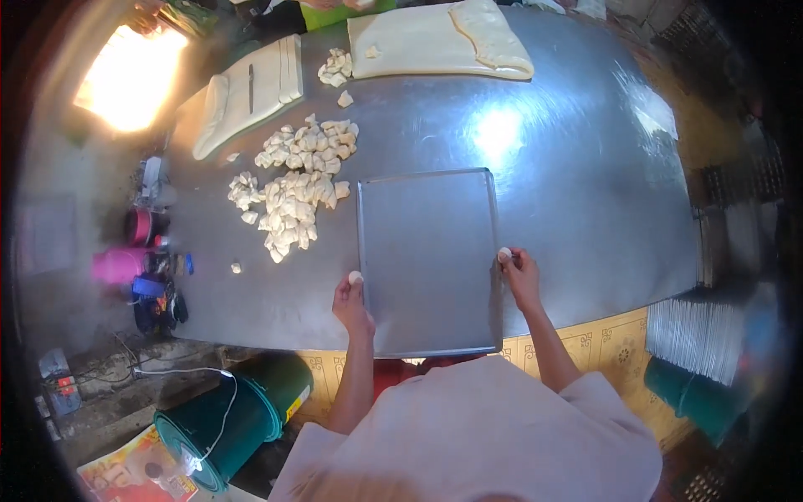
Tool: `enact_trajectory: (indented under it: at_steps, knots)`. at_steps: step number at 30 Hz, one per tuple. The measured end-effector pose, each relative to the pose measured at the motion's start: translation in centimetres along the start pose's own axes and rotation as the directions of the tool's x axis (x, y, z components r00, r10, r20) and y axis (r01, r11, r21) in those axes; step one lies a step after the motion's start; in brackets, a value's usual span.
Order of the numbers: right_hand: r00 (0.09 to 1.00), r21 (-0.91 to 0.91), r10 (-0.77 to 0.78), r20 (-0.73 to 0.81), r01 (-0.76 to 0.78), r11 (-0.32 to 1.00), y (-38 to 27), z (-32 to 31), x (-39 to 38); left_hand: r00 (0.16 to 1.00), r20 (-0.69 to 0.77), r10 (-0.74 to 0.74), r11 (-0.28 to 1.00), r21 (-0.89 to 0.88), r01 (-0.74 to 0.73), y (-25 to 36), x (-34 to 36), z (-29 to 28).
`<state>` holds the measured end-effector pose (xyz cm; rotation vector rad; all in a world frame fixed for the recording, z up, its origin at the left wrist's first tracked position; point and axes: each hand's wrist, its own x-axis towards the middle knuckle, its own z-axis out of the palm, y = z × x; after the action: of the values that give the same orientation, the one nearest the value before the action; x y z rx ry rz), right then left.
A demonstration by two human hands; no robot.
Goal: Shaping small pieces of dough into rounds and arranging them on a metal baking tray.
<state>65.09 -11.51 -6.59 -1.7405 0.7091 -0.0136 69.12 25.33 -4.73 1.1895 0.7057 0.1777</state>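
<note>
A metal baking tray (pixel 427 259) lies flat on the steel table (pixel 585 167) in front of me. My left hand (pixel 351 301) is at the tray's left edge, its fingers closed on a small pale round piece of dough (pixel 355 278). My right hand (pixel 520 276) is at the right edge, pinching another small dough piece (pixel 505 253). Left of the tray lies a heap of cut dough pieces (pixel 288 209), with a few loose bits (pixel 236 268) near it.
Folded dough sheets (pixel 418 46) lie at the back, with a knife (pixel 251 88) on the left one (pixel 280 75). Pink containers (pixel 121 266) sit off the left edge. Green buckets (pixel 213 418) stand below left; stacked metal trays (pixel 690 335) stand at the right.
</note>
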Motion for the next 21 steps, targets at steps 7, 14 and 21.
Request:
enact_trajectory:
  at_steps: [7, 14, 21]
  knots:
    - [0.927, -0.215, -0.368, -0.067, 0.347, 0.913, -5.3, 0.6, 0.1, 0.914, 0.202, 0.352, 0.681, 0.614, -0.399, 2.5, 0.7, 1.0]
    - [0.655, -0.147, -0.739, 0.161, 0.756, 0.638, -12.0, 12.8, 5.8, 0.557, 0.744, 0.37, 0.097, 0.565, -0.819, 5.8, 7.0, 10.7]
    - [0.667, -0.351, -0.656, 0.354, 0.745, 0.567, -12.6, 18.3, 7.6, 0.48, 0.849, 0.222, -0.103, 0.509, -0.854, 5.2, 8.8, 14.0]
